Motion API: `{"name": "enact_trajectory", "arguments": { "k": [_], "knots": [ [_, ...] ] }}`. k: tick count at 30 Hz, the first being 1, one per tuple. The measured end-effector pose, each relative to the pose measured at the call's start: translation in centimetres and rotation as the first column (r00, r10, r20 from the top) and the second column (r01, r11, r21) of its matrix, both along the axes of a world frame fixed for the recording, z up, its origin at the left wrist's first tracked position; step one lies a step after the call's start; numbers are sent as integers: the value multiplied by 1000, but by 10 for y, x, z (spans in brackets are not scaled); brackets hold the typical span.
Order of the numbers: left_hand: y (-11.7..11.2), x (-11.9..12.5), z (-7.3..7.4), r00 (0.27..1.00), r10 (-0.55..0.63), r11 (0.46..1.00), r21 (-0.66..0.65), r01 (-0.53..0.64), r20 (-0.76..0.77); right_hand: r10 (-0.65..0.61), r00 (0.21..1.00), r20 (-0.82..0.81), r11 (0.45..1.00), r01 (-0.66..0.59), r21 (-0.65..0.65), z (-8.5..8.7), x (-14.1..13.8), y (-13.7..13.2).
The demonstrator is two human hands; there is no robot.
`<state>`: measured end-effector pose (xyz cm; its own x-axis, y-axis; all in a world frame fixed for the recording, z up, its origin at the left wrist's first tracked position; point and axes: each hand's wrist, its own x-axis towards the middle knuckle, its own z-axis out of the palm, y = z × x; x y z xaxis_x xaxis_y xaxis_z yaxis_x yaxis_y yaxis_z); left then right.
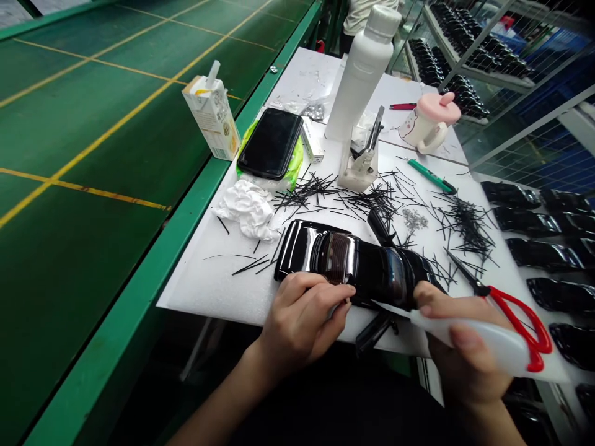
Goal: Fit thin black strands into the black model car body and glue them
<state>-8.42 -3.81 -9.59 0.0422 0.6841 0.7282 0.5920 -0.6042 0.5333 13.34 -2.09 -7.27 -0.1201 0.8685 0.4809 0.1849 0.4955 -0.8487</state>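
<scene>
A glossy black model car (372,260) lies on the white work table, a door (380,228) swung open on its far side and another door (374,331) on its near side. My left hand (302,316) is closed in a pinch at the car's near side; whatever its fingertips hold is too small to make out. A white squeeze bottle (483,341) with a thin pointed nozzle is gripped in my right hand (469,365). Its tip reaches the near side of the car, by the open door. Red-handled scissors (515,316) lie just beyond my right hand.
Black strips (469,223) are scattered over the table. Behind the car are crumpled white tissue (246,207), a phone (272,142), a tall white bottle (360,74), a green pen-like tool (432,176) and a pink-lidded mug (430,124). A green conveyor (93,186) runs left; black car bodies (543,254) stand right.
</scene>
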Motion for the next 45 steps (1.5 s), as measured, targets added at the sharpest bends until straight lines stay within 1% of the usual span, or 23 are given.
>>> {"name": "enact_trajectory", "arguments": {
  "k": [3, 5, 7, 9, 11, 12, 14, 17, 21, 25, 28, 31, 32, 33, 34, 35, 36, 37, 38, 39, 42, 44, 45],
  "knots": [
    [0, -1, 2, 1000, -14, 1000, -11, 14, -5, -121, 977, -175, 992, 113, -55, 16, 10, 8],
    [1, -2, 4, 1000, -22, 999, -28, 21, -13, -282, 938, -202, 960, 275, -60, 29, 24, 20],
    [3, -1, 6, 999, -33, 999, -33, 32, -29, -452, 882, -135, 892, 446, -73, 38, 50, 35],
    [4, -1, 6, 998, -43, 999, -21, 42, -37, -537, 843, 28, 835, 536, -125, 40, 86, 53],
    [6, 0, 5, 998, -55, 998, -18, 55, -34, -562, 784, 264, 790, 603, -109, 35, 124, 68],
    [7, 0, 5, 998, -59, 998, -23, 58, -31, -525, 749, 405, 787, 608, -104, 32, 142, 74],
    [7, 2, 4, 997, -66, 997, -38, 64, -35, -436, 722, 537, 798, 586, -139, 22, 168, 84],
    [8, 7, 5, 997, -64, 998, -28, 63, -45, -382, 700, 603, 815, 563, -138, 7, 184, 89],
    [9, 13, 7, 995, -43, 999, -9, 42, -85, -411, 665, 624, 812, 578, -82, -6, 186, 87],
    [9, 12, 10, 993, -53, 999, -17, 51, -106, -446, 610, 655, 767, 638, -72, -9, 188, 82],
    [9, 11, 13, 990, -73, 997, -33, 70, -120, -474, 557, 682, 724, 687, -58, -1, 186, 72],
    [9, 10, 16, 989, -91, 995, -61, 85, -118, -545, 443, 712, 657, 753, 34, 15, 174, 50],
    [9, 11, 17, 989, -100, 993, -73, 93, -107, -545, 435, 717, 667, 743, 56, 20, 167, 41],
    [9, 11, 17, 990, -108, 991, -84, 100, -94, -501, 477, 722, 718, 695, 40, 24, 159, 34],
    [9, 12, 18, 990, -116, 990, -91, 109, -81, -409, 550, 729, 794, 608, -13, 26, 150, 27],
    [10, 14, 19, 989, -126, 988, -94, 119, -72, -277, 623, 732, 865, 493, -92, 27, 139, 21],
    [11, 15, 20, 989, -134, 987, -93, 128, -69, -135, 667, 733, 910, 376, -175, 26, 128, 18],
    [12, 17, 21, 987, -144, 986, -91, 137, -73, -14, 679, 734, 928, 283, -244, 23, 118, 16],
    [14, 18, 22, 985, -153, 985, -91, 145, -81, 65, 665, 744, 928, 233, -290, 19, 109, 15],
    [15, 19, 23, 983, -160, 984, -93, 151, -87, 108, 641, 760, 924, 217, -315, 15, 102, 16],
    [16, 20, 25, 981, -174, 980, -111, 165, -83, 149, 603, 784, 917, 212, -338, 5, 94, 21],
    [15, 20, 25, 981, -188, 975, -131, 181, -48, 139, 628, 766, 914, 217, -343, 5, 100, 22],
    [14, 21, 26, 980, -195, 972, -139, 189, -29, 107, 661, 743, 909, 237, -342, 7, 104, 23]
  ]
}}
